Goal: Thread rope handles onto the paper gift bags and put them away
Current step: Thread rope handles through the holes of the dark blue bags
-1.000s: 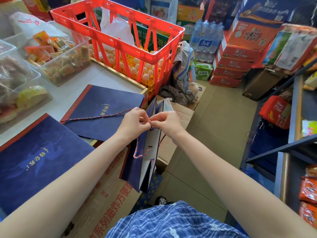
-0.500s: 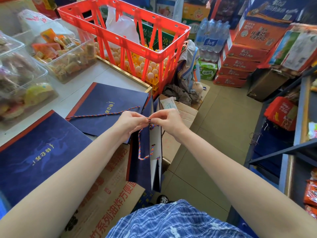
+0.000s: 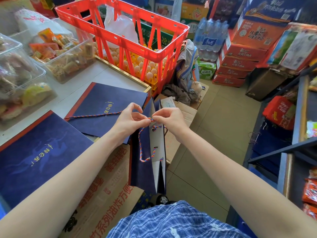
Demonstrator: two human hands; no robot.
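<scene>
A navy paper gift bag (image 3: pixel 145 170) hangs folded between my forearms, its white inside showing. A red, blue and white rope handle (image 3: pixel 141 145) loops down its left side, and a knot (image 3: pixel 154 128) sits at a hole near the top. My left hand (image 3: pixel 129 120) and my right hand (image 3: pixel 169 120) pinch the rope end (image 3: pixel 150 119) together just above the bag's top edge. Two more flat navy bags lie on the counter, one near (image 3: pixel 34 157) and one farther back (image 3: pixel 106 109). A loose rope (image 3: pixel 94 115) lies across the farther one.
A red plastic crate (image 3: pixel 123 38) holding egg trays stands at the counter's far end. Clear snack boxes (image 3: pixel 63 55) sit at the left. Cardboard boxes (image 3: pixel 106 186) stand below the counter. Stacked cartons (image 3: pixel 240 62) and shelving (image 3: pixel 291 148) line the right. Tiled floor (image 3: pixel 214 134) lies between.
The bag has swung slightly right and hangs straighter. My hands have moved a little apart along the rope end, and a knot now shows at the bag's upper hole.
</scene>
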